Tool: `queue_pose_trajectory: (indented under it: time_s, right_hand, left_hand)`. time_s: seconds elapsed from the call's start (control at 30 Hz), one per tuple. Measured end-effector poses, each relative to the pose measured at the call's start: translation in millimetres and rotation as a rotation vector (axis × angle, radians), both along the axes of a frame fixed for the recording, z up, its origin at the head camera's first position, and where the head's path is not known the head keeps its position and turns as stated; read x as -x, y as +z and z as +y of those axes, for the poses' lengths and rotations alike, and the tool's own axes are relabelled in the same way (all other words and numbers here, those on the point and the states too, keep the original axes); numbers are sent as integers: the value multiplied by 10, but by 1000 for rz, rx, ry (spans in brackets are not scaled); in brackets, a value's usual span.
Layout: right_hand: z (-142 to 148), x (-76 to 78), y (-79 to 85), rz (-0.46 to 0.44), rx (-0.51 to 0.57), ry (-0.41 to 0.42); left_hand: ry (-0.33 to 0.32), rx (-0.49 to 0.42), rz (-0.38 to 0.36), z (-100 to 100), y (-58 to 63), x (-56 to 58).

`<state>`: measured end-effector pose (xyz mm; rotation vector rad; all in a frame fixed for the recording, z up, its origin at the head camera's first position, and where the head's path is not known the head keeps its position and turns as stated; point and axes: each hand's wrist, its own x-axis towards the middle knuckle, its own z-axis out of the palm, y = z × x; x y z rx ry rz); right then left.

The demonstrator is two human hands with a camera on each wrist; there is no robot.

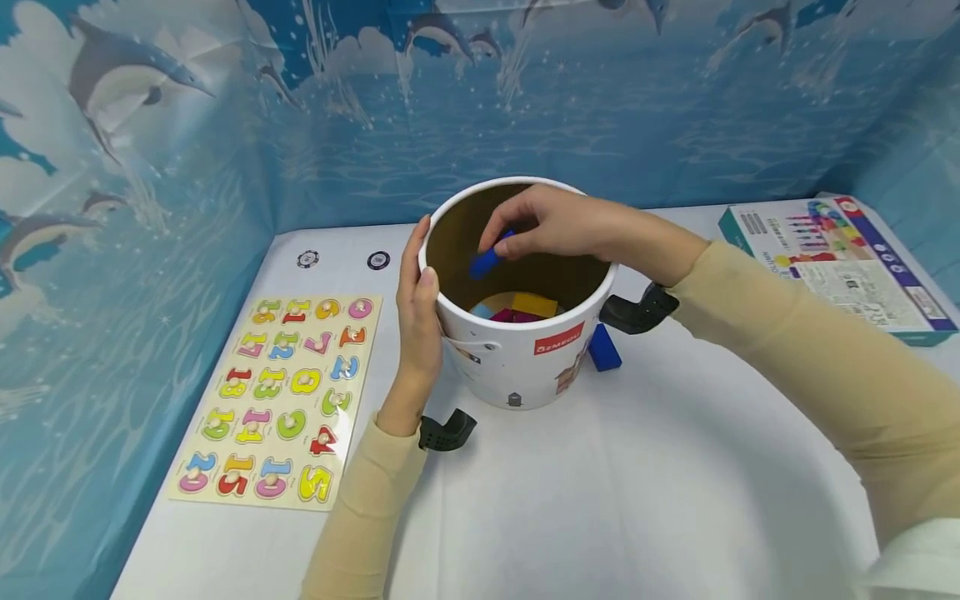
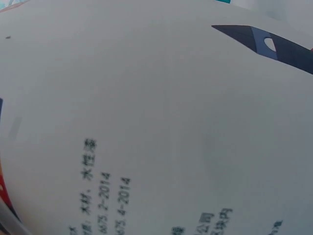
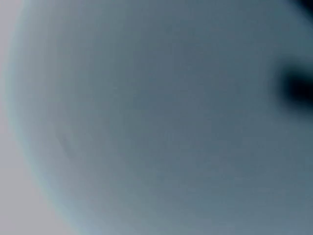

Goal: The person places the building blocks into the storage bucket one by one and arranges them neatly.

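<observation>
A white bucket with printed pictures and a red label stands upright on the table. Against its left outer side rests my left hand, thumb and fingertips near the rim, fingers looking straight; part of that hand is hidden. Inside the bucket's mouth, my right hand pinches a blue block between thumb and fingers. At the bottom lie a yellow block and dark red blocks, partly cut off by the rim. The bucket wall with printed text fills the left wrist view; the right wrist view is a grey blur.
Another blue block lies right of the bucket. A number puzzle board is on the left, with two round chips behind it. A flat box lies back right. A dolphin-print curtain closes the back.
</observation>
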<state>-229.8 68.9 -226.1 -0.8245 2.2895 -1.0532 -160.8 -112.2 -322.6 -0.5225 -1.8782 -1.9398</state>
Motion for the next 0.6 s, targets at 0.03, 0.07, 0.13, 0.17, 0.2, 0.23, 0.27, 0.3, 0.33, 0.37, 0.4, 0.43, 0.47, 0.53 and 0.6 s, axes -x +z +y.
queue_pose_trajectory:
  time_s: [0.03,0.07,0.13,0.17,0.2,0.23,0.27,0.3,0.33,0.37,0.4,0.43,0.47,0.53,0.6]
  right_hand:
    - [-13,-5,-4,13,-42,53]
    - [-25,-10,-10,21,-79,103]
    - [-47,-19,-24,38,-146,191]
    - [-56,-23,-29,52,-168,220]
    - [-62,-27,-35,63,-172,233]
    - [-64,-30,-39,78,-166,231]
    - [-61,-30,-45,98,-143,213]
    - [-50,-40,-43,117,-108,173]
    - [-33,-52,-39,132,-47,122]
    - [-9,-67,-37,157,27,64]
    - [19,-90,-34,183,118,2]
    - [51,-127,-25,204,210,-65]
    - [91,-175,-15,225,300,-128]
    - [183,-301,1,278,458,-229]
    - [304,-454,-8,308,590,-317]
  left_hand:
    - [4,5,1,-2,0,0]
    - [8,8,0,-4,1,-2]
    - [21,19,-3,-9,-3,-3]
    - [28,24,-6,-12,-5,-3]
    - [31,24,-8,-14,-10,-3]
    - [33,25,-12,-16,-14,-3]
    - [32,22,-15,-17,-19,-2]
    - [26,19,-17,-15,-24,-2]
    - [19,15,-19,-13,-29,-1]
    - [13,11,-21,-9,-33,-1]
    - [7,6,-21,-5,-36,-2]
    - [3,3,-21,-2,-36,-2]
    - [0,2,-17,1,-38,0]
    - [1,1,-7,4,-29,0]
    - [1,-1,3,7,-6,-5]
